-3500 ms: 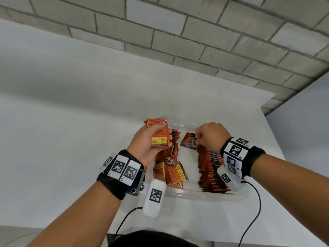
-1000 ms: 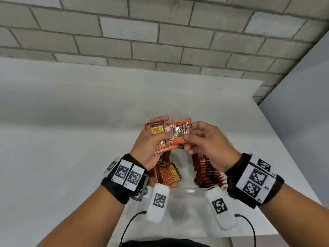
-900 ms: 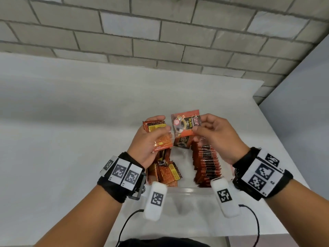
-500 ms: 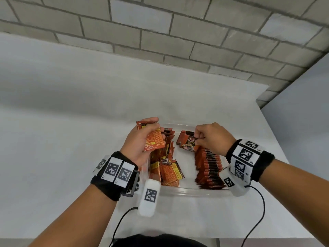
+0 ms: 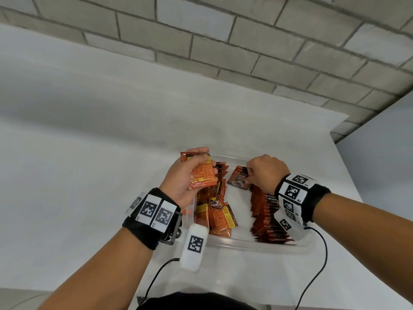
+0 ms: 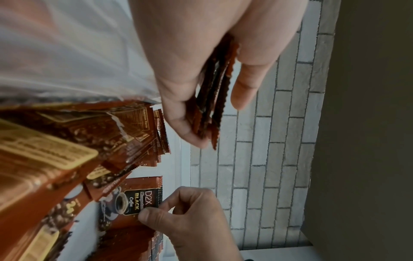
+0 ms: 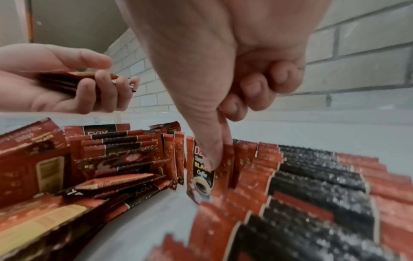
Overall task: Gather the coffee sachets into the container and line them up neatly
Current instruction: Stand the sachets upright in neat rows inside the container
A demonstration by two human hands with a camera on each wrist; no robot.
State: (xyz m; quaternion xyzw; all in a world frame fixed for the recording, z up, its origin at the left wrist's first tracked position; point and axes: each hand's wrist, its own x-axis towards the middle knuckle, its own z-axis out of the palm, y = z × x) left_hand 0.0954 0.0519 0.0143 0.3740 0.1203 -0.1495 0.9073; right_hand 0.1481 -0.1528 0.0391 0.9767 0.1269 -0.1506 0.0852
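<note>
Only wrist views show left hand (image 6: 201, 74) gripping several sachets (image 6: 212, 91)

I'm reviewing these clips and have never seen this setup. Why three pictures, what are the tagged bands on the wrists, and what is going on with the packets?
No machine here: a person works bare-handed, wearing wrist bands that carry printed markers and small cameras. One picture comes from a head camera looking down; the other two look along each hand from the wrists.

A clear container sits on a white table. Inside, a neat row of coffee sachets stands on the right, and a loose pile lies on the left.

The left hand grips a small stack of sachets above the container. The right hand pinches one sachet at the far end of the row.
</note>
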